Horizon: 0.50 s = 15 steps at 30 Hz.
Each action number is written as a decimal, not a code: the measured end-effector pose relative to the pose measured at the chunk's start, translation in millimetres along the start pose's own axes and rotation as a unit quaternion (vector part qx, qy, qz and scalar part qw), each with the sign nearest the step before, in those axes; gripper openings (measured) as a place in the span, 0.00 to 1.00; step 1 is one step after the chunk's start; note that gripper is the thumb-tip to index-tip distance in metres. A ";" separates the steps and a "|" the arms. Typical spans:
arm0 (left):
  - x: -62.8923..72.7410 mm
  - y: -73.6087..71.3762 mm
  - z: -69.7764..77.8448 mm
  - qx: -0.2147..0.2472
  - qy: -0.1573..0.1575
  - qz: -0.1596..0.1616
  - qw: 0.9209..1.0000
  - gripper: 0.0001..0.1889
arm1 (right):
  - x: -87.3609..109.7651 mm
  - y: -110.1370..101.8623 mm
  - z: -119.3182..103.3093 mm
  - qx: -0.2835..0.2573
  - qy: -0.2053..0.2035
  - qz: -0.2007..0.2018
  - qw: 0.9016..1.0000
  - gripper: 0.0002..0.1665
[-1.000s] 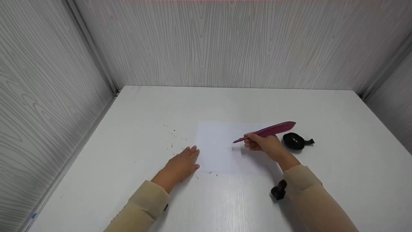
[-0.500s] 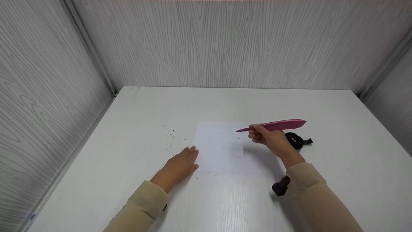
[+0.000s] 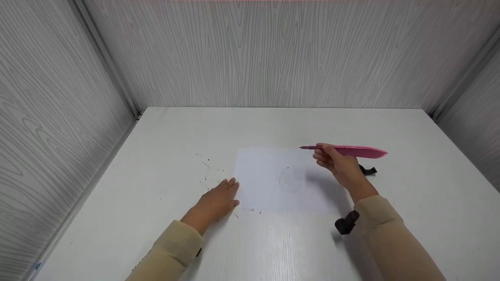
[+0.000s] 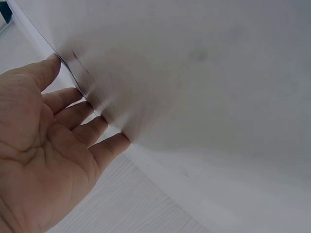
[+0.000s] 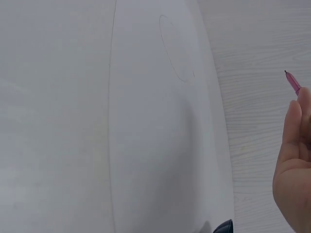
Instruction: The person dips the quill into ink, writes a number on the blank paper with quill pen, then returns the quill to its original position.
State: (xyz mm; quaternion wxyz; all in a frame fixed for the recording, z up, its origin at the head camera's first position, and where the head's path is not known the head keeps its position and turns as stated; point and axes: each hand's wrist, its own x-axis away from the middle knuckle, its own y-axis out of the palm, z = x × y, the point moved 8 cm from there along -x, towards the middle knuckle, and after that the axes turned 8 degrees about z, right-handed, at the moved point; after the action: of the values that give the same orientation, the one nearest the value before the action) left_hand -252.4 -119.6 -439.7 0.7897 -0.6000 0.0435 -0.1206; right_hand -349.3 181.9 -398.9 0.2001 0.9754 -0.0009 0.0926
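My right hand [image 3: 340, 168] pinches a pink feather pen [image 3: 363, 151] between thumb and fingers, raised over the right part of a white sheet of paper [image 3: 256, 179]. The pen's dark tip points left, and its feather extends to the right. In the right wrist view the pen's tip [image 5: 294, 82] shows beyond the fingers. A thin drawn oval [image 3: 289, 191] with a short dark stroke above it is on the paper. My left hand [image 3: 218, 199] lies flat with extended fingers, its fingertips at the paper's left edge; the left wrist view shows the fingers [image 4: 112, 148] spread.
A small black dish with a handle [image 3: 368, 171] stands on the white table [image 3: 273, 253], mostly hidden behind my right hand. Dark specks are scattered left of the paper. A black wrist camera [image 3: 345, 223] juts from the right sleeve. Wood-grain panels [image 3: 250, 54] enclose the table.
My right hand has risen away from the paper and moved right and farther back with the feather pen. The drawn oval now shows uncovered. My left hand has stayed put.
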 end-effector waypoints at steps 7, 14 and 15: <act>1.1 -0.4 -1.1 0.012 -0.004 -0.003 1.000 0.31 | -0.6 -19.4 -2.5 -0.037 0.027 0.044 0.998 0.16; 0.6 -1.7 -0.3 0.016 -0.004 -0.003 1.000 0.30 | -1.0 -42.6 -11.0 -0.040 0.030 0.053 0.997 0.18; 0.4 -1.8 -0.2 0.016 -0.004 -0.002 1.000 0.30 | -1.1 -46.5 -12.7 -0.043 0.030 0.054 0.997 0.18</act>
State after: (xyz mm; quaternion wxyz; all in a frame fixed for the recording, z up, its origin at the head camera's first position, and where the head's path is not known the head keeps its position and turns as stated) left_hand -252.3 -120.3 -437.9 0.7989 -0.5880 0.0370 -0.1207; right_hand -350.9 229.6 -405.7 0.2363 0.9612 -0.0520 0.1324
